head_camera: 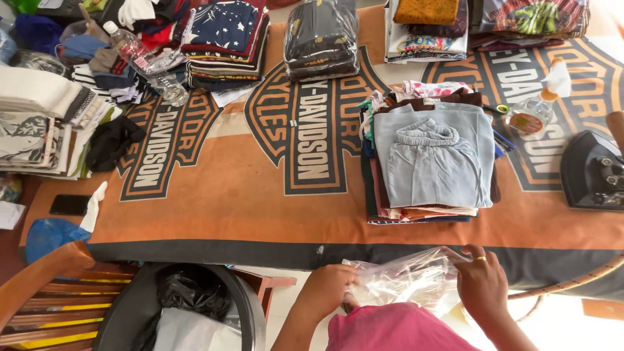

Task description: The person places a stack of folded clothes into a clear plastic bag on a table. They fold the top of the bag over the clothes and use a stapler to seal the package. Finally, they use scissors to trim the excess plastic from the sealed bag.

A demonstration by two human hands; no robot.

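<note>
Orange cloth: a big orange and black printed cover [214, 201] spreads over the whole table, lettering and shield shapes across it.
Folded stack: a pile of folded clothes [432, 162] sits right of centre on the cloth, a pale blue-grey garment on top.
Far piles: more folded clothing lines the far edge, among it a bagged dark bundle [321, 39] and a navy star-print pile [226, 32]; white and grey folded pieces [39, 123] lie at the left.
Bin: a dark round bin with a black liner [188, 305] stands below the near table edge, beside a wooden chair [52, 292].
Iron: a black iron [593, 172] rests at the right edge of the table.
Clear bag: a crinkled transparent plastic bag [406, 276] is held at the near edge of the table, just over pink fabric [393, 328] at the person's lap.
Right hand: the right hand [482, 283], a ring on one finger, has its fingers curled, gripping the bag's right edge.
Left hand: the left hand [330, 289] is closed loosely, pinching the bag's left edge.
Spray bottle: a small clear bottle with a white trigger [536, 107] stands near the iron.
Phone: a dark phone [69, 205] lies at the left end.
</note>
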